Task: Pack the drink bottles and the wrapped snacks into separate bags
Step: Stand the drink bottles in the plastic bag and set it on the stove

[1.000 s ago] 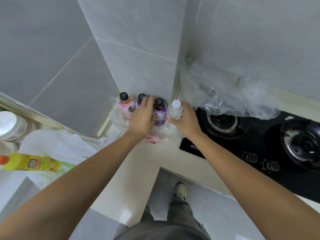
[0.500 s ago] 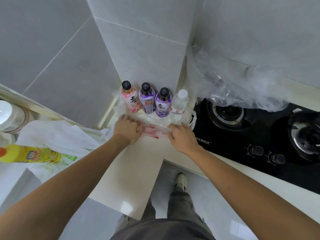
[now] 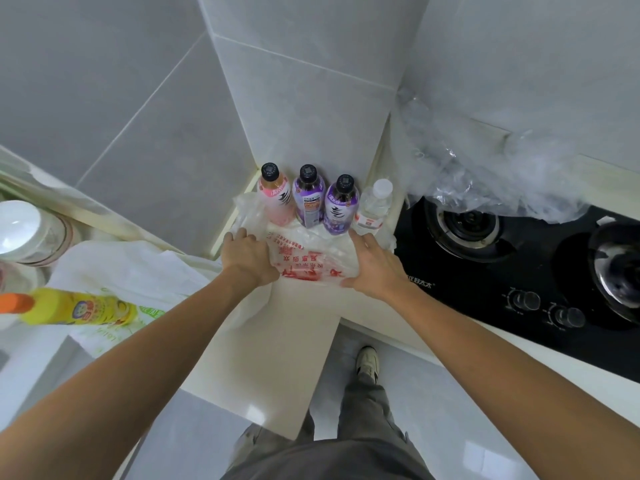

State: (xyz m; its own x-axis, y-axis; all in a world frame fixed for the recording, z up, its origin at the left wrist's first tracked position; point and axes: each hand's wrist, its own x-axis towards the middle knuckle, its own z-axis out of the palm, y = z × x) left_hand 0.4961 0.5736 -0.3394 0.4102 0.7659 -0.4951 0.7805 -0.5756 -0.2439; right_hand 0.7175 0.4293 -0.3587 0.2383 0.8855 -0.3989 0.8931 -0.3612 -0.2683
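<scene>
Several drink bottles stand in a row against the tiled wall: a pink bottle [image 3: 277, 199], two purple bottles [image 3: 309, 199] [image 3: 340, 206] and a clear water bottle [image 3: 374, 206]. In front of them lies a clear plastic bag with red print [image 3: 310, 259], its far edge reaching under or around the bottles' bases. My left hand [image 3: 247, 256] grips the bag's left side. My right hand [image 3: 375, 266] holds its right side. No wrapped snacks are visible.
A black gas stove [image 3: 519, 268] with two burners and knobs fills the right, with crumpled clear plastic film [image 3: 485, 174] behind it. At left lie a white bag [image 3: 131, 271], a yellow bottle with an orange cap [image 3: 76, 308] and a lidded jar [image 3: 27, 230].
Both hands left the bottles, dropped to the printed bag in front of them and took hold of its two sides, pulling it toward me. The bottles stayed standing.
</scene>
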